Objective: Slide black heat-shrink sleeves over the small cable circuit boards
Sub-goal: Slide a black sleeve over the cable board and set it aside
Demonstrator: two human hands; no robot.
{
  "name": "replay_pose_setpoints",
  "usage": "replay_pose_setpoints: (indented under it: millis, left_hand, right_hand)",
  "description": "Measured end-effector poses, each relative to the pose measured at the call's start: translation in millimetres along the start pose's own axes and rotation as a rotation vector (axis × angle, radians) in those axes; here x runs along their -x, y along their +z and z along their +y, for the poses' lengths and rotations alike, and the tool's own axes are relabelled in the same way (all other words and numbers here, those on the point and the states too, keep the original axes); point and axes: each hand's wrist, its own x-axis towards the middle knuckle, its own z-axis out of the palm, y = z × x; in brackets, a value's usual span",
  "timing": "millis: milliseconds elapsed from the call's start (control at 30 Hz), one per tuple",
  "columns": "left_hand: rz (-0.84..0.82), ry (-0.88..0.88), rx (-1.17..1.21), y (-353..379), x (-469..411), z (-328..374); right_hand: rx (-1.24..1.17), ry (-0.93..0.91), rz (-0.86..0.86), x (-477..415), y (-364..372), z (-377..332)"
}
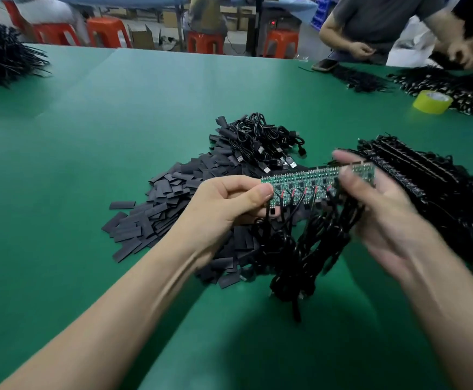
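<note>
Above the sleeves, just off the surface, I have the boards held up as one unbroken strip, green face toward the camera. My left grip pinches the strip's left end, thumb on the front and fingers curled behind, which leaves the board faces clear to inspect. My right grip is blurred, but its thumb and fingers seem closed on the right end, holding the strip level. Cables hang from the boards in a black tangle down toward the surface, so their weight pulls straight down, out of my way (mostly). No sleeve is on any board that I can see. I judge this strip is at its start, and a board may need snapping off first. The sleeves lie flat and loose right below, handy for picking. More strips lie to the right, USB leads behind.
</note>
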Motion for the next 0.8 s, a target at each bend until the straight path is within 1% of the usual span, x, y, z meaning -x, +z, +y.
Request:
replay_pose_setpoints:
  millis: [67,133,167,200,233,300,333,433,500,567,667,733,800]
  left_hand:
    - [0.008,0.008,-0.005,4,2,2]
    - [0.0,0.038,-0.005,11,6,4]
    - [-0.006,0.058,0.004,16,7,6]
    - [-0.013,0.076,0.014,21,10,9]
    - [-0.019,0.095,0.019,25,12,11]
    - [-0.031,0.129,0.028,31,17,16]
    - [-0.037,0.137,0.038,33,19,18]
    - [-0.053,0.123,0.057,34,22,20]
    - [-0.063,0.054,0.065,33,21,17]
    - [-0.068,-0.055,0.087,32,16,10]
    - [-0.054,-0.195,0.17,28,7,-5]
    - [-0.056,-0.247,0.251,24,1,-14]
    - [-0.085,-0.263,0.331,21,-5,-20]
  right_hand:
    - [0.329,-0.257,0.035,-4,-7,-25]
    - [0.719,-0.464,-0.05,-6,-6,-48]
    - [0.93,-0.51,-0.121,-7,-2,-56]
    - [1.091,-0.512,-0.23,-9,3,-64]
    - [1.166,-0.47,-0.367,-11,8,-69]
    - [1.116,-0.352,-0.595,-15,15,-77]
    - [1.05,-0.304,-0.66,-18,15,-80]
    - [0.894,-0.211,-0.773,-26,9,-82]
    - [0.87,-0.172,-0.852,-36,5,-76]
    - [0.871,-0.122,-0.903,-49,6,-65]
    - [0.852,-0.061,-0.932,-67,8,-49]
    - [0.755,-0.014,-0.955,-76,8,-36]
    - [0.598,0.017,-0.957,-83,5,-22]
